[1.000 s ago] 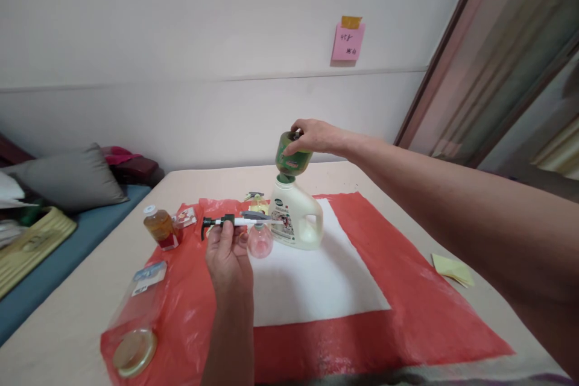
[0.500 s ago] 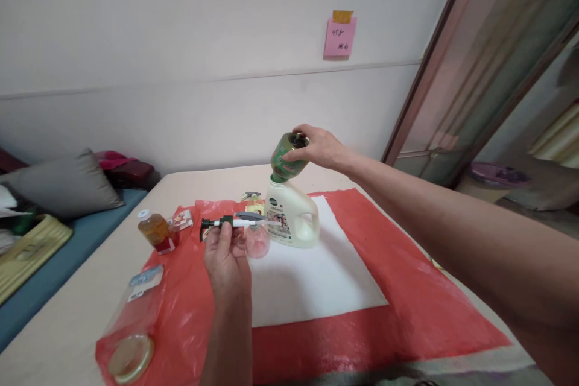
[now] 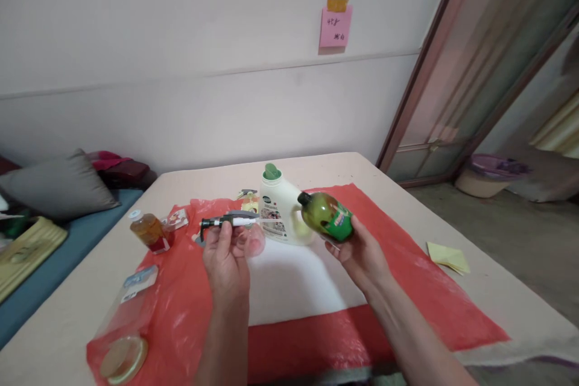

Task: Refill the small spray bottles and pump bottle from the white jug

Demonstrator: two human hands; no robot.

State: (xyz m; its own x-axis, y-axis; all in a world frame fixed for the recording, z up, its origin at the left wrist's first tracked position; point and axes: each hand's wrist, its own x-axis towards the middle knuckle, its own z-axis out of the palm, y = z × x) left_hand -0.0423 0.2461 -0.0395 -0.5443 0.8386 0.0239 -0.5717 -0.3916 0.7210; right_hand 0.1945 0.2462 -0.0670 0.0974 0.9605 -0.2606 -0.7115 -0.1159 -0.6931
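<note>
My left hand is closed around a dark pump dispenser, held level with its pale tube pointing right. In my right hand a green bottle lies tilted, its dark neck pointing left and its label near my fingers. Behind and between them stands a cream detergent jug, upright, with a green piece showing at its mouth. A small clear pinkish container sits left of the jug, partly hidden by my left fingers.
Red plastic sheeting and white paper cover the table. At left are an amber bottle and a clear jar with a gold lid. Yellow paper notes lie at right; a pink note is on the wall.
My right hand has taken the green bottle off the jug's mouth, bringing it down and right and turning it from upside down to lying tilted. My left hand still holds the pump.
</note>
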